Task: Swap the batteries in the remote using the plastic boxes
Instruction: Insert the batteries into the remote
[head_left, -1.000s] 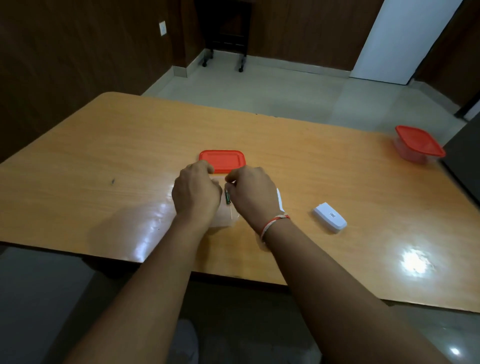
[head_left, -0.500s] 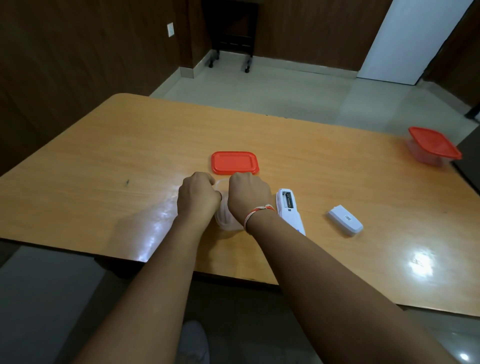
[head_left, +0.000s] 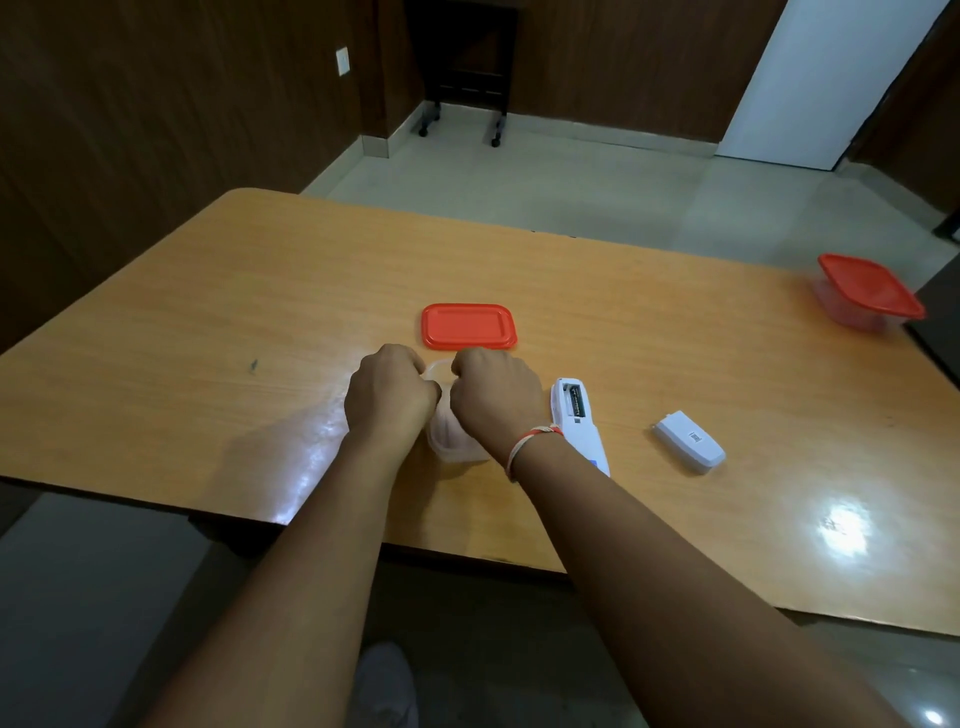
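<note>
A clear plastic box (head_left: 453, 446) stands open near the table's front edge, mostly covered by my hands. My left hand (head_left: 388, 397) is curled around its left rim. My right hand (head_left: 497, 401), with a red thread at the wrist, is curled over the box's right side, fingertips pointing down and hidden, so no battery shows. The box's red lid (head_left: 468, 326) lies flat just beyond. Right of my right wrist the white remote (head_left: 577, 423) lies face down with its battery bay open. Its white battery cover (head_left: 688, 441) lies further right.
A second clear box with a red lid on it (head_left: 868, 293) sits at the table's far right edge. The wooden table (head_left: 208, 322) has bare surface to the left. Beyond it are the floor and a wheeled stand (head_left: 462, 78).
A second ago my right hand pinched a green battery above the box. It has since dropped onto the box, and the battery is out of sight. The remote has come into view.
</note>
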